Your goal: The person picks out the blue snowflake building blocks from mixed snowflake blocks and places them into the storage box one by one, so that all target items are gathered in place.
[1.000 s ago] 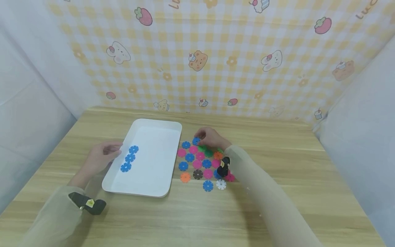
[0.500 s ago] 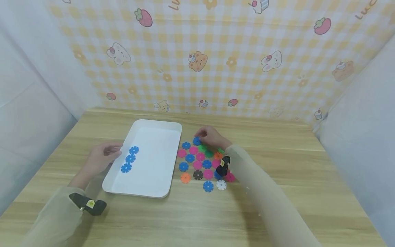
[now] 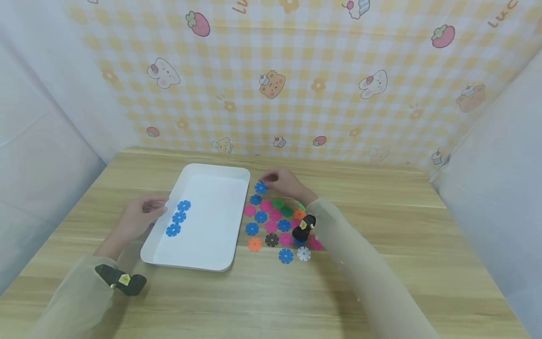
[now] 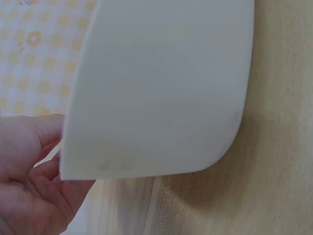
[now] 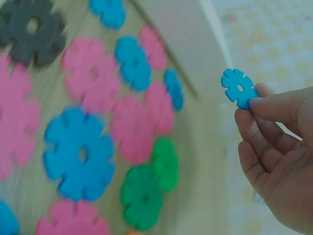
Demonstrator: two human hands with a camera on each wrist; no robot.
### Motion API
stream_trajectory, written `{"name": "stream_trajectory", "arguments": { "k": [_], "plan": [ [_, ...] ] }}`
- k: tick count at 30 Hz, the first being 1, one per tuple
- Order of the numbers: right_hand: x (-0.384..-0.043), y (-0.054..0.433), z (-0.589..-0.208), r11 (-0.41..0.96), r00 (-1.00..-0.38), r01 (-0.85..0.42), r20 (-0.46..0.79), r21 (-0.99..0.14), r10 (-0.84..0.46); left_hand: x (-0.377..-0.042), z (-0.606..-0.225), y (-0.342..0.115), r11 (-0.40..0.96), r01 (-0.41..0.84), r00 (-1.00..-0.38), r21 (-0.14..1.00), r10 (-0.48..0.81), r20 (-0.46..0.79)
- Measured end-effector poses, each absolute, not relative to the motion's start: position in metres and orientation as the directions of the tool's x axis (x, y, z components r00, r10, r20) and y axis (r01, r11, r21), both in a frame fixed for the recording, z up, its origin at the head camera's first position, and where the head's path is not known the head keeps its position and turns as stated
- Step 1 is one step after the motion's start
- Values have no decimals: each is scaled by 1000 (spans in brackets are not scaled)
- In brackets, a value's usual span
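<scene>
In the head view, my right hand (image 3: 284,182) pinches a blue notched plastic disc (image 3: 260,187) between thumb and fingertips, lifted above the table just right of the white tray (image 3: 211,267). The right wrist view shows this blue snowflake disc (image 5: 239,88) at the fingertips of the right hand (image 5: 279,142). My left hand (image 3: 139,216) holds the tray's left rim. Its fingertips are partly hidden behind the tray wall (image 4: 156,98) in the left wrist view. Inside the tray, several blue snowflake discs (image 3: 179,217) lie in a slanting row along the left side.
Loose snowflake discs lie right of the tray, among them pink (image 3: 271,226), green (image 3: 286,211), orange (image 3: 254,244), black (image 3: 272,239) and white (image 3: 303,254) ones. The right sleeve (image 3: 338,230) covers some. A checked cloth (image 3: 296,108) hangs behind the wooden table (image 3: 262,301).
My right hand has lifted the blue disc off the far edge of the pile and shifted slightly left, toward the tray. The left hand and the tray stay put.
</scene>
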State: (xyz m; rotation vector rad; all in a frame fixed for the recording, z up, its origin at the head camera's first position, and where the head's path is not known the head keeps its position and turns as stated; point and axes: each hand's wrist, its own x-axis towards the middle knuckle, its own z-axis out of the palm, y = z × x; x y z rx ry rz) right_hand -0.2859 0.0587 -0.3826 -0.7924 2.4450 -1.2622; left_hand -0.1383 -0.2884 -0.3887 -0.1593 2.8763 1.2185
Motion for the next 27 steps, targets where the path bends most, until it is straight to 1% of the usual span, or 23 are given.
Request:
{"name": "stream_trajectory", "arguments": {
  "k": [4,12,19,25,27],
  "plan": [
    [-279,48,-370,421,-797,-351,31,-836,-604,-139,-389,-289,696,-93,-995,712,-86,-46],
    [-268,21,-357,347,-740,-395,70,-851,-669,-140,-387,-288,697,-87,-996,712,-81,-43],
    [-262,-9,-352,340,-751,-359,52,-869,-659,-138,-388,-289,702,-85,-996,707,-78,-42],
    [-260,-36,-352,358,-755,-388,71,-849,-652,-138,-389,-290,698,-84,-996,711,-71,-48],
    [-257,-45,-351,348,-761,-379,75,-858,-645,-138,-389,-290,700,-76,-997,710,-67,-42]
  ]
}}
